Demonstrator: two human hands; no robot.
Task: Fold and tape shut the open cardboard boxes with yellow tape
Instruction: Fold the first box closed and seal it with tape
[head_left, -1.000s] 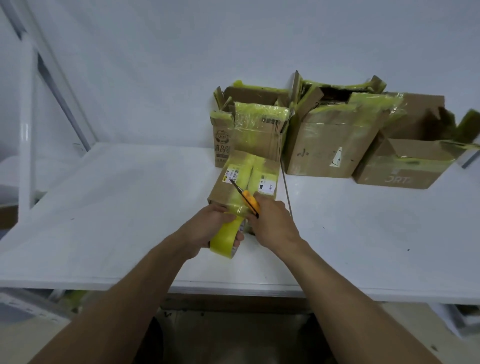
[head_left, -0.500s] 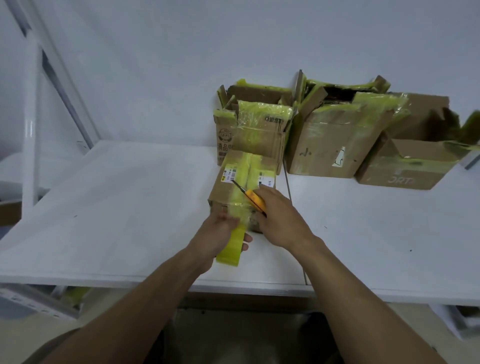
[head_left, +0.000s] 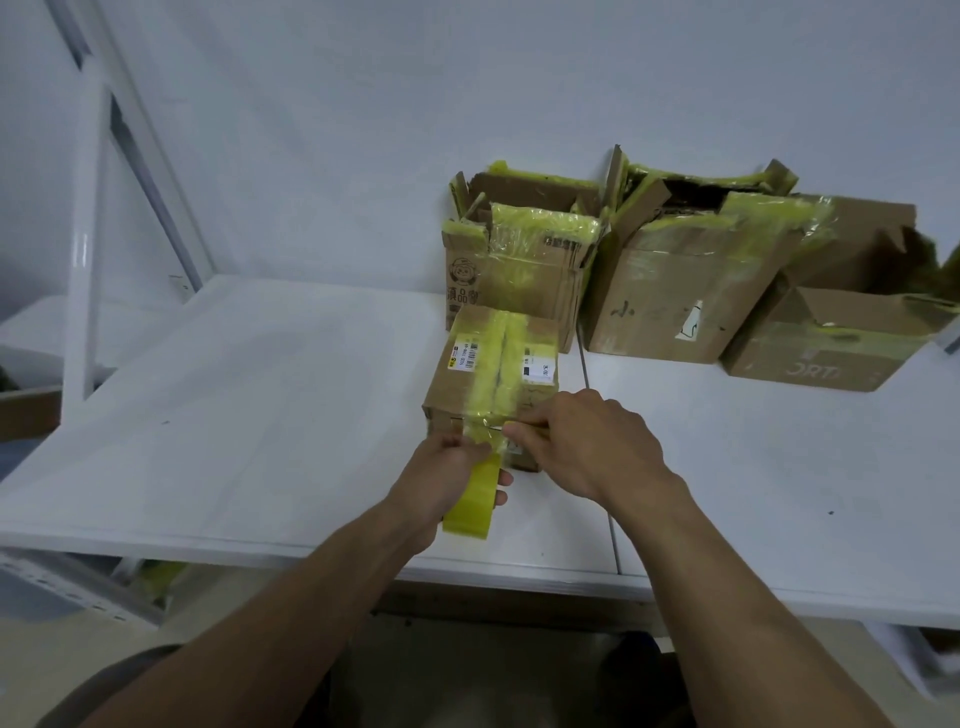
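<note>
Fingers (head_left: 500, 476) curled round tape roll (head_left: 470, 506), left hand (head_left: 441, 467)

Illumination: bright, even and diffuse, falling from above as far as the shadows show; no lamp in view. The white worktop (head_left: 260, 415) and wall (head_left: 467, 78) read a cool grey-white, with no burnt-out patches.

Shadows: soft and faint, narrow beside the cardboard boxes (head_left: 675, 301) and under the left hand (head_left: 441, 478). The space beneath the worktop is dim.

Glare: mild sheen on the yellow tape roll (head_left: 470, 504) that the left hand grips, and on the taped box fronts.

Sharpness: centre acceptable. The right hand (head_left: 587, 447) is slightly smeared, and the thin blade (head_left: 496, 427) it pinches is barely resolved.

Distortion: wide-angle. The white post (head_left: 83, 260) leans, the worktop's near edge bows, and the corners are soft.
</note>
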